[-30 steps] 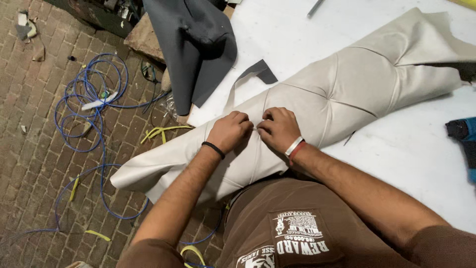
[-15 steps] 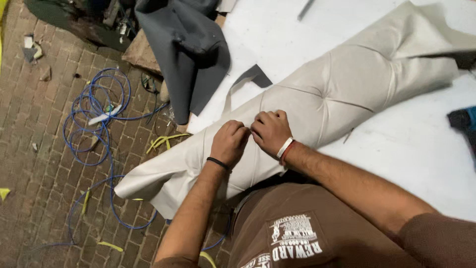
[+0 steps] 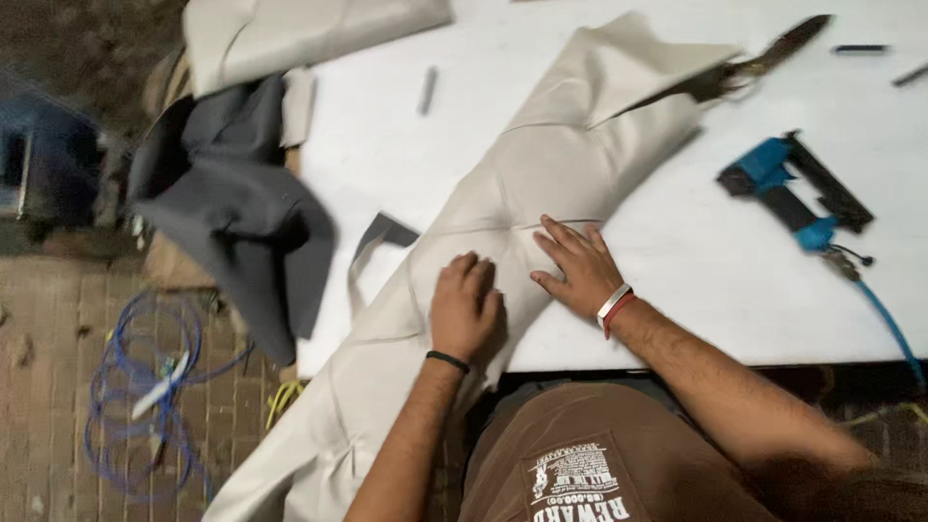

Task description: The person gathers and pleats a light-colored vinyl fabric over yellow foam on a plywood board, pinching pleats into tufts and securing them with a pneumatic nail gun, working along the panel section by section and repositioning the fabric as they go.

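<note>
While our left hand (image 3: 465, 307) presses flat with fingers curled and our right hand (image 3: 577, 266) lies open, neither grip closed on anything, both rest on the beige padded cover (image 3: 541, 184) running from seven to one o'clock across the white table (image 3: 677, 271); a blue staple gun (image 3: 793, 188) lies at three o'clock.

Both hands — left hand (image 3: 465, 307), right hand (image 3: 577, 265) — press beige upholstery cover (image 3: 541, 184).

- Your left hand (image 3: 466, 307) sits just left of the frame's centre, palm down, fingers together and pointing toward the top of the frame.
- A dark band circles your left wrist; that forearm runs down to the bottom edge.
- Your right hand (image 3: 578, 265) lies flat at centre, fingers spread toward the upper left.
- A white and red band rings your right wrist; that forearm slants to the lower right corner.
</note>
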`<state>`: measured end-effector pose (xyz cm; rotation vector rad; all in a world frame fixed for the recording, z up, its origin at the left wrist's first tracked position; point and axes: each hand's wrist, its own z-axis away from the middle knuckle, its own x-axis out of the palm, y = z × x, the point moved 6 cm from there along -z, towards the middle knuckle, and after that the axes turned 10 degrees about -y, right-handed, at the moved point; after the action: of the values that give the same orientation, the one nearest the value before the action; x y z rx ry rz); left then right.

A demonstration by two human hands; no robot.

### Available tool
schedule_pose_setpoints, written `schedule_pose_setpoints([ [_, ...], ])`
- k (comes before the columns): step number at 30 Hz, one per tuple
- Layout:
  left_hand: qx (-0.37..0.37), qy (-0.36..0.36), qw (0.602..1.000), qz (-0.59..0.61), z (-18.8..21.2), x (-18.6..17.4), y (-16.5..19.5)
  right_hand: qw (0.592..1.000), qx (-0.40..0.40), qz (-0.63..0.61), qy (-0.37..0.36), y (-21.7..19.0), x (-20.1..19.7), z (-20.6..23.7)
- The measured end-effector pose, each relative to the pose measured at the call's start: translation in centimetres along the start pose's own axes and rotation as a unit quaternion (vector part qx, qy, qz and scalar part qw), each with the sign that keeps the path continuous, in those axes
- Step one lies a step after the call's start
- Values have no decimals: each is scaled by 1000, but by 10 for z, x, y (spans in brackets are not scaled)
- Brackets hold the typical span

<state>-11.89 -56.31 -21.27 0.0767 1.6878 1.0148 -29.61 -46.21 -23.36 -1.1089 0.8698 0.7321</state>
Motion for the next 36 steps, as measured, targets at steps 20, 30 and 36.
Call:
schedule_pose_setpoints([
  [20,-139,-291,898,-298,-40,52,61,703,190,-669,151,227,-77,-41],
  [30,-283,-154,941,-103,-5,-7,24,646,166,-698,259,209,-42,-15],
  [36,-43,-78,995,54,-214,18,28,757,205,-601,153,222,-46,-43],
])
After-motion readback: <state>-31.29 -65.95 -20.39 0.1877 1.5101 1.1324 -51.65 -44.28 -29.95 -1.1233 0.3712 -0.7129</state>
